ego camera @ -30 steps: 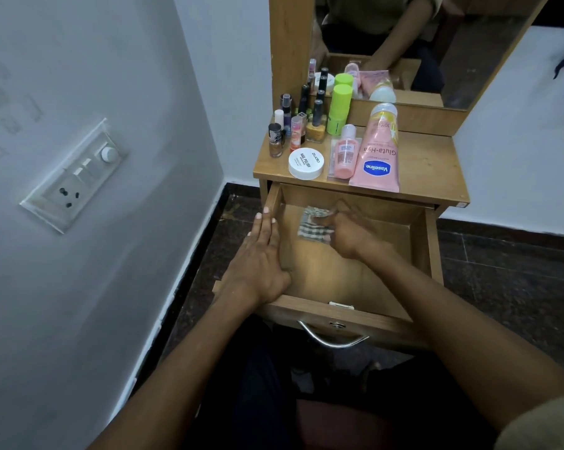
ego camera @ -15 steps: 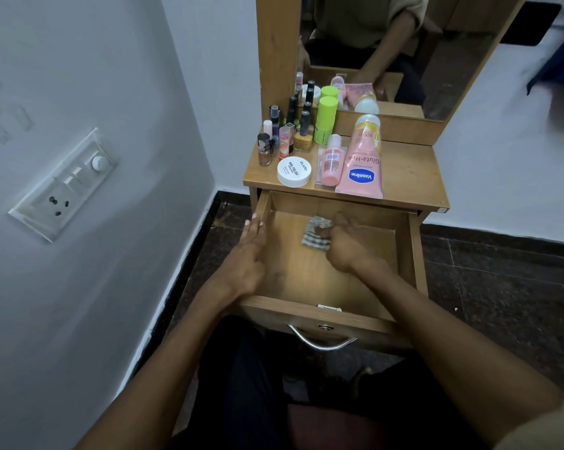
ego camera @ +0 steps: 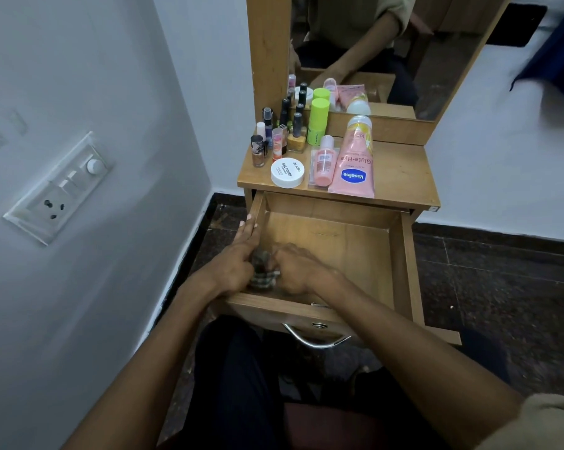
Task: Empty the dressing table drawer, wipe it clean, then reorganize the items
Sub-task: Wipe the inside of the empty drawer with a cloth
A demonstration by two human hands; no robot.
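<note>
Right hand (ego camera: 293, 271) fingers curled on checked cloth (ego camera: 262, 277), drawer (ego camera: 404, 254) front-left corner; left hand (ego camera: 233, 266) fingers straight along left wall.

The right hand (ego camera: 298, 271) has moved the checked cloth (ego camera: 262, 276) from the back middle of the drawer (ego camera: 339, 241) to its front left corner. There the cloth now lies bunched against the left hand (ego camera: 233, 264), whose fingers (ego camera: 246, 228) now lie along the drawer's left wall.
</note>
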